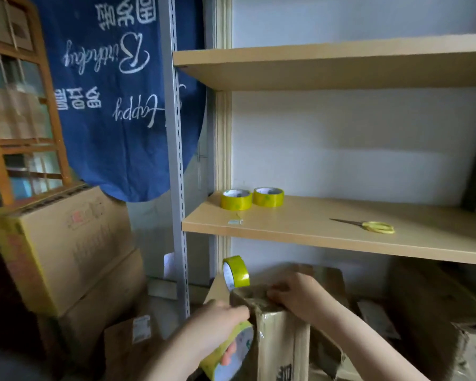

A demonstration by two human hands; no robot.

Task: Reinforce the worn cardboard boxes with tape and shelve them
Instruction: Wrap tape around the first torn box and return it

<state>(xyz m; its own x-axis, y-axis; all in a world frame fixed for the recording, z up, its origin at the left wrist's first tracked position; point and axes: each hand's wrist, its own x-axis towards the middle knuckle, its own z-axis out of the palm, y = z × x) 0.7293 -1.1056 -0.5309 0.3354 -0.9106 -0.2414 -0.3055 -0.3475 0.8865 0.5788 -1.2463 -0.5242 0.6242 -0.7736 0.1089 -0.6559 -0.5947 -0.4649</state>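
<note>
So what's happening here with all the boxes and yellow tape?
A person is taping up a worn cardboard box in front of a shelf unit. The left hand grips a roll of yellow tape against the box's corner, while the right hand holds down its crumpled top edge. Two spare rolls and yellow scissors lie on the middle shelf; no box is shelved there yet.

Single head-mounted wide-angle cam, looking fwd and slightly down into a shelving unit. Barrel distortion bends the shelf boards toward the frame edges. Near field sits at bottom centre: both forearms enter from the lower edge, close to the lens. Mid field, centre right, holds the shelves; upper left shows a blue cloth. No second view, so no overlap.
</note>
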